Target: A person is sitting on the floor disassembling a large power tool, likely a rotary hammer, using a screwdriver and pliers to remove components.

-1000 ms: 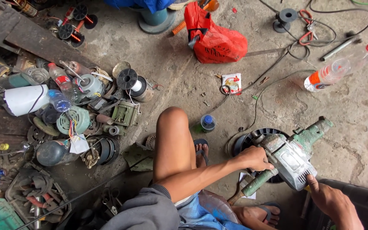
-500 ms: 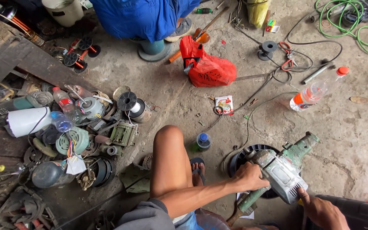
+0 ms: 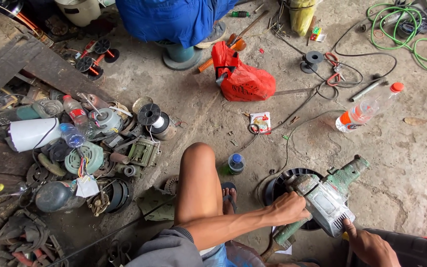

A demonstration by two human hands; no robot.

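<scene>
An old power drill with a grey body and a green head lies on the concrete, over a black round part. My left hand is closed around the drill's front, just above its green handle. My left forearm crosses in front of my bare knee. At the bottom right, my right hand touches the back corner of the grey housing with one finger. Its other fingers are curled, and its grip is hidden.
A heap of motor parts, spools and bottles fills the left. A small blue-capped bottle stands by my foot. A red bag, an orange-capped bottle, cables and a green hose lie beyond. A person in blue sits on a stool.
The view has tilted towards the far floor, so the drill sits lower in the picture. Both hands have stayed on the drill.
</scene>
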